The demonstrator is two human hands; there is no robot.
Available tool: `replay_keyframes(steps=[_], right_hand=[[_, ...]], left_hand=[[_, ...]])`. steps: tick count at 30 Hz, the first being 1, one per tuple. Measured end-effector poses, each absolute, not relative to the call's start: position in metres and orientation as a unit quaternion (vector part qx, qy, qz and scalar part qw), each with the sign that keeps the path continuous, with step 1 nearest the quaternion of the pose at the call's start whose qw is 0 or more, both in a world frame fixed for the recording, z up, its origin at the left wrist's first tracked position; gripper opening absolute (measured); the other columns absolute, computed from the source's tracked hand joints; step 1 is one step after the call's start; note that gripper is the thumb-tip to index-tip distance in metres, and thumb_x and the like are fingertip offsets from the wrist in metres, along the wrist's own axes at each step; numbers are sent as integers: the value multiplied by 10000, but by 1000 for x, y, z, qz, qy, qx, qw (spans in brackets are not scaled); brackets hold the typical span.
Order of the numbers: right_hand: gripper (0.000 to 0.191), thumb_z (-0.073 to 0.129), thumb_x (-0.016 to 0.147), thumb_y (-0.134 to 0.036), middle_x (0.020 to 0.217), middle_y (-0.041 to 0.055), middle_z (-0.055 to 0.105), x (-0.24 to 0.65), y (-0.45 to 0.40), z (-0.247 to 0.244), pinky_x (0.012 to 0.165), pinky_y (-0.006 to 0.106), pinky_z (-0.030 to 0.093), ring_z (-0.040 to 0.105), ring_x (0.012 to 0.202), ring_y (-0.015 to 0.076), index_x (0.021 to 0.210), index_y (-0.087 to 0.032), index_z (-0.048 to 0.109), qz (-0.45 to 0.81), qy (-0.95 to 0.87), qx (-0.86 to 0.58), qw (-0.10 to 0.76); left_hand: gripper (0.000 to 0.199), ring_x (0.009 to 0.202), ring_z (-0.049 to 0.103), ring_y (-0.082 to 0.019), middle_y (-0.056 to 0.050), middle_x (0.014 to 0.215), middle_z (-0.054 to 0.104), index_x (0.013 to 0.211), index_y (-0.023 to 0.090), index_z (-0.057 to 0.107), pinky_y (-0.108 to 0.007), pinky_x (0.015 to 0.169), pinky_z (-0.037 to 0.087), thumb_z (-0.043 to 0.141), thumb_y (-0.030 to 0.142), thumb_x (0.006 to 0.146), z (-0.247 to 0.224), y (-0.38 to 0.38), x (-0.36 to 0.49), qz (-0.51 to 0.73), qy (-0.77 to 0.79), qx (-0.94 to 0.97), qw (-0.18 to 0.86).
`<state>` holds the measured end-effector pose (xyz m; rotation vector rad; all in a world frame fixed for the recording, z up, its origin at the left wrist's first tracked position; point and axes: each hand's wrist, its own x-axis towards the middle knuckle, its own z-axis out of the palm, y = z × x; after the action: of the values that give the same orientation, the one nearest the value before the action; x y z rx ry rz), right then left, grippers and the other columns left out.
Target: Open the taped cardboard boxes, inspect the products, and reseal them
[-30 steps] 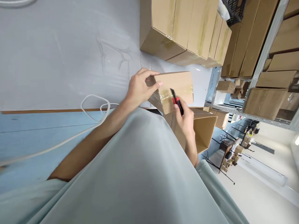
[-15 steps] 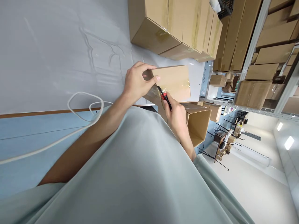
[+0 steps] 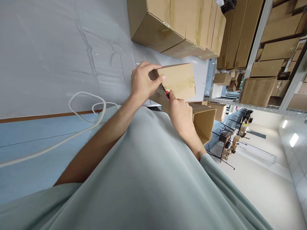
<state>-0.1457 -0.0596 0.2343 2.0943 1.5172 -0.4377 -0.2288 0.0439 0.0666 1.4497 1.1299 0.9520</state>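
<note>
A small cardboard box (image 3: 178, 78) with clear tape across it lies on the grey-covered table near my body. My left hand (image 3: 146, 80) grips its left end, thumb on the top face and fingers at the far corner. In my right hand (image 3: 180, 115) is a red and black box cutter (image 3: 167, 94), its handle mostly hidden under my fingers. The cutter's tip meets the taped left edge of the box, just below my left thumb.
Several taped cartons (image 3: 177, 28) stand in a row at the table's far side. An open carton (image 3: 203, 124) is beside my right forearm. A white cable (image 3: 91, 127) loops over the table's near edge. Shelves with boxes (image 3: 259, 91) rise at the right.
My right hand has turned and closed further over the box cutter, so less of its handle shows. My left hand keeps its hold on the box. The whole view has shifted slightly.
</note>
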Motion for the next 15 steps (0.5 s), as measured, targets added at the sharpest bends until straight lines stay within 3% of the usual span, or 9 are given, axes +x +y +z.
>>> replay_keyframes(steps=[5,11,15], right_hand=[[554,418,1251,-418,1125,216,853,-138,-64,242,960,509,657,836,1072,381,1762,-209,462,-161,557,765,280],[485,339,1256,-363,1118,215,859,-138,-69,259,921,472,645,832,1004,361,1653,-213,573,-179,539,764,306],[449,393,1244,-315,1173,223,855,-135,-68,251,930,461,649,835,1052,359,1628,-216,605,-187,542,757,314]], left_hand=[[628,1415,680,-287,-27,1368,776,1365,291,778,-565,1141,597,647,798,1017,67,39,-228,388,473,599,517],[578,1302,716,-266,-24,1372,778,1387,311,776,-533,1116,624,718,745,1010,70,31,-225,391,473,595,520],[545,1332,702,-273,-25,1360,776,1412,324,762,-537,1102,636,698,717,1040,73,29,-224,388,482,595,512]])
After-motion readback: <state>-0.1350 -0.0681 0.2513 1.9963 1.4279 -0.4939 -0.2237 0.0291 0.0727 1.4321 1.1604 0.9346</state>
